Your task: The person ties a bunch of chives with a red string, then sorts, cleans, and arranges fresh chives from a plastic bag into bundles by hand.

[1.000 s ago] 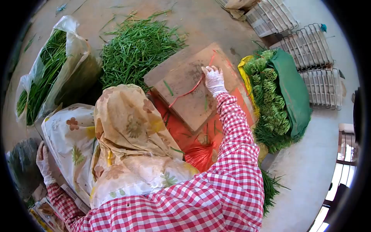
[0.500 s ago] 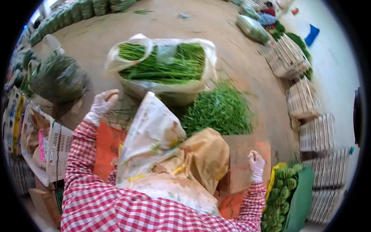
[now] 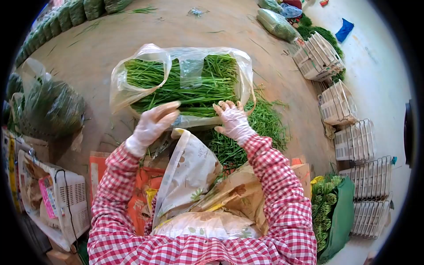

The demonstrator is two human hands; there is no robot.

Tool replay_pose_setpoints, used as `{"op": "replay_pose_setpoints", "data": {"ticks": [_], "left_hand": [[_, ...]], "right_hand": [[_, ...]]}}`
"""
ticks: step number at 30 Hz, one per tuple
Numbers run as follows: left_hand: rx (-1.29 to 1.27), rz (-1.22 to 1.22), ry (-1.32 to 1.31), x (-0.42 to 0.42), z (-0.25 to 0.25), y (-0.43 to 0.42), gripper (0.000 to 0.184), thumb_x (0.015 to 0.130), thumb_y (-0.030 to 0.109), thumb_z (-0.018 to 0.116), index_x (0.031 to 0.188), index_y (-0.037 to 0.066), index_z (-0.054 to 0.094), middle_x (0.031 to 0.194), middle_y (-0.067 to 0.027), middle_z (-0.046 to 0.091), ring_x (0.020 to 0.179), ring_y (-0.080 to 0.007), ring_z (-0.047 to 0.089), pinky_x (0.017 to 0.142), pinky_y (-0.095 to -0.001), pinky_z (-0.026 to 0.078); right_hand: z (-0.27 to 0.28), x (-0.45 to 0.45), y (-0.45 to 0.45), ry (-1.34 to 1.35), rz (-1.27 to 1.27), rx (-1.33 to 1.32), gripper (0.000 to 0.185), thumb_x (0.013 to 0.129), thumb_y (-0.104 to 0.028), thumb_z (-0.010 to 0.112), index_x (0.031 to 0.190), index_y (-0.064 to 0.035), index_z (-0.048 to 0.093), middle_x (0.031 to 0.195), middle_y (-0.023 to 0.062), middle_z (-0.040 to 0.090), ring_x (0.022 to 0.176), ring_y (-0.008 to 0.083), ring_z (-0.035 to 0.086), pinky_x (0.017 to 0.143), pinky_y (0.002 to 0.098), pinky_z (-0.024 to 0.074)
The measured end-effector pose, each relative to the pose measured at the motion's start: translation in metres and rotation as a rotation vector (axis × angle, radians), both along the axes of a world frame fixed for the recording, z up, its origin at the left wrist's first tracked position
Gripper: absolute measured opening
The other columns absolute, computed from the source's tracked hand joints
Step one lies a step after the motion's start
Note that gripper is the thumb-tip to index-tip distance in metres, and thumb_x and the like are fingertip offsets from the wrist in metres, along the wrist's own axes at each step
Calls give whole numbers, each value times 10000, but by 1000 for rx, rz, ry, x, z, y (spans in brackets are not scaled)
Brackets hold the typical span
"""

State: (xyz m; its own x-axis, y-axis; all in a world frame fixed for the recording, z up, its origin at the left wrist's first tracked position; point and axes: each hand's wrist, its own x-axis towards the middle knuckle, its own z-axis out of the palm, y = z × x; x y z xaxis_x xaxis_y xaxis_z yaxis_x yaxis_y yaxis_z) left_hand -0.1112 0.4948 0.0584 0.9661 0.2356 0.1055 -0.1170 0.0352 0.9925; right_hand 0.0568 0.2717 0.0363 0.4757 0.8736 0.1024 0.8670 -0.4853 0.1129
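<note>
A clear plastic bag (image 3: pixel 121 90) full of long green stalks (image 3: pixel 207 90) lies open on the floor in front of me. My left hand (image 3: pixel 154 123), in a whitish glove, is at the bag's near left edge, fingers stretched out and thumb apart. At the near right edge, my right hand (image 3: pixel 232 119) has its gloved fingers spread over the bag's rim and the stalks. Neither hand shows anything gripped. Loose green stalks (image 3: pixel 274 128) are heaped just right of the bag. A flowered apron (image 3: pixel 190 163) covers my lap.
On the left are a stuffed plastic bag (image 3: pixel 57 106) and a white crate (image 3: pixel 75 203). White crates (image 3: pixel 353 141) line the right side, near green bundles (image 3: pixel 324 203) beside a green cloth (image 3: pixel 342 221). Orange sheeting (image 3: pixel 137 194) lies by my legs. Filled bags (image 3: pixel 77 13) stand far left.
My view has turned from the board and red string toward the bag. Both hands have come together at its near edge, the right one leaving the board, and their fingers have opened.
</note>
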Motion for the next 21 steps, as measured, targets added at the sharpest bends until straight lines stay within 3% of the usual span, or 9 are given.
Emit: {"op": "replay_pose_setpoints", "data": {"ticks": [1,3,5,7,8,9,12,17,21], "left_hand": [[34,-30,-51,25,-7,-7,393,851,146,617,1193,-23,522,1075,-96,609,951,-122,563,830,-243,458],[379,-54,-140,78,-16,-20,564,829,307,636,1254,-19,456,1130,-177,578,1047,-218,555,896,-314,436],[849,-82,-58,128,-24,-25,836,764,548,601,1326,-17,347,1257,-243,466,1204,-304,436,1023,-383,308],[1360,-16,67,168,-28,-32,1045,681,707,545,1361,-29,251,1354,-243,350,1303,-327,287,1088,-426,158],[1450,-25,200,181,-25,-29,1136,628,765,528,1365,-44,224,1386,-231,309,1328,-319,238,1098,-447,95],[1471,55,214,196,-39,-23,1146,606,806,491,1344,-46,285,1372,-227,337,1321,-311,254,1089,-482,98],[1365,-173,523,203,-32,-17,1100,639,809,449,1320,-48,337,1361,-223,352,1314,-305,268,1085,-501,84],[1499,-257,266,136,-35,-50,1176,578,770,559,1305,-113,289,1287,-270,399,1242,-351,357,1068,-503,150],[1543,-217,163,124,-50,-53,1213,526,638,713,1323,-127,211,1203,-273,437,1125,-369,444,975,-400,333]], "right_hand": [[-10,3,4,-21,-72,-110,643,709,-318,690,1264,-104,446,1140,78,539,1136,273,455,1032,556,218],[-21,10,8,-27,-125,-291,308,810,-195,543,1098,-89,569,974,91,601,995,262,541,1037,557,218],[-18,1,1,-67,-88,-230,214,833,-136,474,990,-88,611,868,81,619,921,259,568,1027,561,235],[-28,1,-8,-132,-42,-161,207,824,-140,489,981,-94,615,836,74,616,903,254,570,1023,561,241],[-33,2,-14,-204,7,-90,201,815,-143,503,972,-99,620,805,68,613,884,249,572,1020,562,247],[-33,0,-18,-198,0,-88,201,815,-143,503,972,-99,620,805,68,613,884,249,572,1020,562,247],[-28,-9,-27,-157,-13,-35,190,794,-138,519,949,-87,617,742,55,580,824,231,564,1017,555,256],[-41,-19,-32,-121,-28,38,195,785,-137,523,948,-82,615,760,47,571,825,231,557,1021,552,250],[-43,-25,-37,-16,-4,121,259,780,-209,554,1001,-81,598,843,69,585,910,252,556,1017,553,237]]}}
